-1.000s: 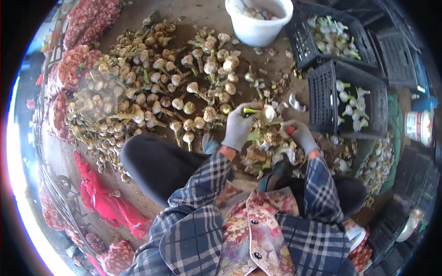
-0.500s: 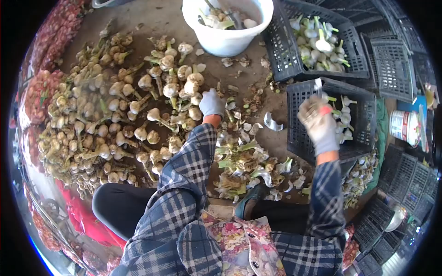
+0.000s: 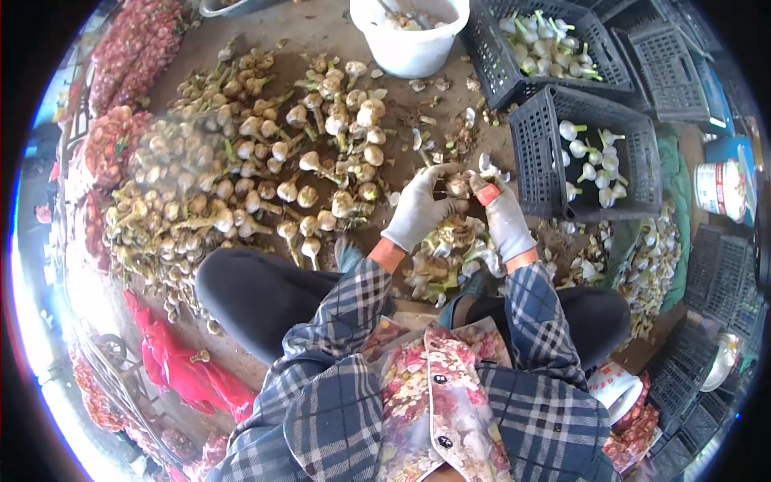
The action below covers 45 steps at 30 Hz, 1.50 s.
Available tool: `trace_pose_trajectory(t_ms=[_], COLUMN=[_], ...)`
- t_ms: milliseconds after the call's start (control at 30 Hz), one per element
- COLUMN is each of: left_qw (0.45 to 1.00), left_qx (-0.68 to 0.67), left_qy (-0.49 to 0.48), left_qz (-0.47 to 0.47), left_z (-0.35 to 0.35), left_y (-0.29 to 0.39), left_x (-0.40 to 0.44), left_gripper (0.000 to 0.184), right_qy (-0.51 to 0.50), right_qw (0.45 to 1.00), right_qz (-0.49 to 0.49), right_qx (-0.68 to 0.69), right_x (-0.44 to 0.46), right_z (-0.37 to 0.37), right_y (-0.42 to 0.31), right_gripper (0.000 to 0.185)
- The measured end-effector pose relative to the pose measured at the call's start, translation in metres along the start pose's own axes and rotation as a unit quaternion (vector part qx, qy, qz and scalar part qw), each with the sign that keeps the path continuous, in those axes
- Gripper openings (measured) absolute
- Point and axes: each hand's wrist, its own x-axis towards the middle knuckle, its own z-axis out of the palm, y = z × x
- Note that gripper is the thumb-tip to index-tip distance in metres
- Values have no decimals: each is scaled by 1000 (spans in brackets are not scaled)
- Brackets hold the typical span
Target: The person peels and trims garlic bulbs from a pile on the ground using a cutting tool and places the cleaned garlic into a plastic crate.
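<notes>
In front of my lap, my left hand (image 3: 419, 212), in a pale glove, is closed around a garlic bulb (image 3: 458, 186). My right hand (image 3: 506, 220), also gloved and with a red-orange patch on a finger, pinches at the bulb's right side. White skin flakes (image 3: 491, 169) show just beyond its fingertips. Below both hands lies a heap of peeled skins and leaf scraps (image 3: 440, 259). To the left spread many untrimmed garlic bulbs (image 3: 265, 193) with stems and dirt. Cleaned white bulbs (image 3: 589, 172) lie inside the near black crate (image 3: 536, 153) on the right.
A second black crate (image 3: 491, 72) with cleaned garlic stands behind the near one. At the back is a white bucket (image 3: 409, 55) with scraps and a tool in it. Net sacks (image 3: 132, 56) line the left. A printed tub (image 3: 717, 191) stands far right.
My right hand has left the near crate and come to the middle. The left hand has drawn back from the pile with a garlic bulb, and both hands now meet on it.
</notes>
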Motion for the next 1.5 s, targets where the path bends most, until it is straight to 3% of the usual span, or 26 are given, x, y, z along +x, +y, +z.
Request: trace_pose_trajectory(t_ms=[67, 133, 167, 267, 333, 467, 567, 600, 667, 800, 867, 933, 1000, 1067, 1100, 1233, 1300, 1333, 1400, 1433, 1500], left_qw=[990, 998, 999, 998, 998, 995, 988, 994, 984, 971, 959, 977, 966, 952, 936, 942, 970, 969, 944, 885, 812], left_qx=[-127, -66, -6, -3, -3, -52, 26, -39, -167, -235, -281, -213, -255, -299, -342, -331, -241, -242, -322, -449, -548], left_qy=[-29, 4, 35, 64, 67, 77, 105, 84, 45, 15, 2, 11, -8, -18, -24, 13, 36, 36, -4, -35, -112], left_qz=[-57, -8, 34, 23, 10, 30, 106, 57, -44, -37, -35, -5, -42, -62, -82, -63, 23, 23, -74, -115, -169], left_z=[0, 6, 7, 3, -3, 0, 7, 6, 3, 4, 10, 11, 7, 5, 3, 9, 16, 14, 5, 1, 2], left_y=[30, 37, 39, 56, 73, 75, 78, 84, 91, 74, 73, 80, 75, 60, 62, 59, 63, 65, 66, 62, 37], left_x=[-20, -37, -46, -68, -78, -86, -84, -85, -86, -80, -79, -79, -78, -79, -82, -82, -81, -81, -84, -87, -90], left_gripper=[60, 60, 60, 60, 61, 63, 64, 63, 60, 57, 59, 59, 59, 59, 58, 58, 58, 58, 57, 50, 46], right_qy=[7, 4, -8, -48, -71, -37, -103, -102, -66, -54, -91, -111, -94, -85, -144, -94, -112, -132, -78, -87, -110], right_qw=[999, 994, 998, 994, 995, 992, 985, 985, 976, 993, 989, 980, 985, 944, 977, 992, 991, 989, 991, 984, 959], right_qz=[13, -45, -63, -96, -60, 17, -106, -106, -169, -96, -109, -151, -114, -185, -85, -86, -77, -68, -84, -99, -142], right_qx=[45, 103, 11, 9, -27, 121, 86, 88, -121, -31, 44, -66, -94, -260, -132, 2, -3, -6, -65, -122, -219], right_x=[-21, -44, -46, -57, -79, -92, -73, -75, -84, -100, -80, -83, -86, -83, -81, -92, -83, -82, -92, -95, -93], right_z=[1, 12, 12, 3, 6, 15, 6, 5, 8, 5, -11, 0, 0, -8, -14, 0, -1, 2, 9, 10, 4], right_y=[1, -12, -10, 2, -17, -35, -17, -20, -33, -48, -32, -38, -42, -39, -40, -46, -44, -47, -53, -56, -53], right_gripper=[12, 13, 18, 21, 23, 24, 23, 23, 24, 19, 18, 18, 19, 22, 25, 32, 35, 37, 40, 40, 42])
